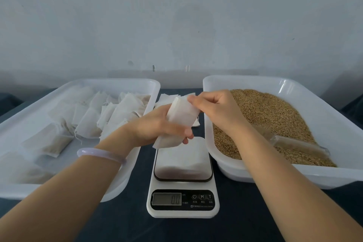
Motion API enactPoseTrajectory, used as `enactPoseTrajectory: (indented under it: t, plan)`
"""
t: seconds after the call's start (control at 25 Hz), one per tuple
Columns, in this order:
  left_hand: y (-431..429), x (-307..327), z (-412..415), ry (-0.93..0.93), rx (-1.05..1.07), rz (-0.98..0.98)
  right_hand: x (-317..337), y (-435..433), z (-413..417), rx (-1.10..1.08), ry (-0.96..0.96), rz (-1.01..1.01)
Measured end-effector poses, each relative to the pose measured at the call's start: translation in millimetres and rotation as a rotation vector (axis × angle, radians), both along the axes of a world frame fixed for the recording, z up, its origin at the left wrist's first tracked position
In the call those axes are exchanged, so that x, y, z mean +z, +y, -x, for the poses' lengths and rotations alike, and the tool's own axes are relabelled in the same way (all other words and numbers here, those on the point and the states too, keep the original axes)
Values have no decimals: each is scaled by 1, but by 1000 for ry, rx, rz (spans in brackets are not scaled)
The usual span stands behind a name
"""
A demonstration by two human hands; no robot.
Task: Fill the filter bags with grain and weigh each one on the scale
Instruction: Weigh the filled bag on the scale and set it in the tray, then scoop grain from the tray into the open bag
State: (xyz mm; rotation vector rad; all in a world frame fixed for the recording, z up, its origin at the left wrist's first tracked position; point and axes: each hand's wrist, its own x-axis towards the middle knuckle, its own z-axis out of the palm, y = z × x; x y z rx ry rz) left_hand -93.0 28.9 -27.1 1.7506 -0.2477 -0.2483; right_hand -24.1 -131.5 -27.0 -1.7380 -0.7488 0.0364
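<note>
1. fingers of my left hand curl round a white filter bag, held above the scale.
2. my right hand pinches the bag's top edge.
3. grain fills the right tray; other bags lie in the left tray.

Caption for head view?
Left hand and right hand hold a filter bag above the scale, grain tray alongside.

A dark blue flat surface is seen carrying four things. A white rectangular digital scale is set at its centre. A white plastic tray of filter bags is placed at 9 o'clock and a white plastic tray of brown grain at 3 o'clock. Loose white filter bags are laid at 12 o'clock, between the trays.
</note>
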Motion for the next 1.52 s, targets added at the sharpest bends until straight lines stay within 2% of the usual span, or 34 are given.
enactPoseTrajectory:
  t: [0.2,0.32,0.36,0.44,0.52,0.64,0.76,1.0,1.08,1.16,1.24,1.36,1.52]
  plan:
    - [0,-2,-3,69,-40,-44,4,-5,-1,-32,32,21]
    - [4,-5,-5,95,-65,-41,1,-33,-13,-46,49,137]
    - [5,-6,-6,98,-69,-40,3,-52,-23,-100,21,232]
    - [6,-9,-8,125,-47,-5,7,-100,-44,-250,-72,583]
    - [8,-10,-12,171,-30,59,4,-145,-57,-324,-58,899]
    - [12,-9,-13,218,-61,151,-11,-181,-59,-259,118,1062]
    - [13,-9,-11,210,-115,137,-24,-183,-62,-234,116,1092]
    - [7,-9,-9,129,25,78,-29,-175,-61,-293,-43,1058]
    - [6,-8,-9,107,46,54,-28,-175,-59,-394,-195,1087]
    - [4,-8,-8,87,57,32,-28,-173,-62,-565,-473,1151]
    - [3,-7,-7,79,66,23,-28,-169,-65,-671,-641,1201]
    - [4,-9,-8,86,65,15,-32,-164,-69,-606,-643,1221]
    - [4,-10,-8,100,53,19,-37,-161,-74,-468,-500,1105]
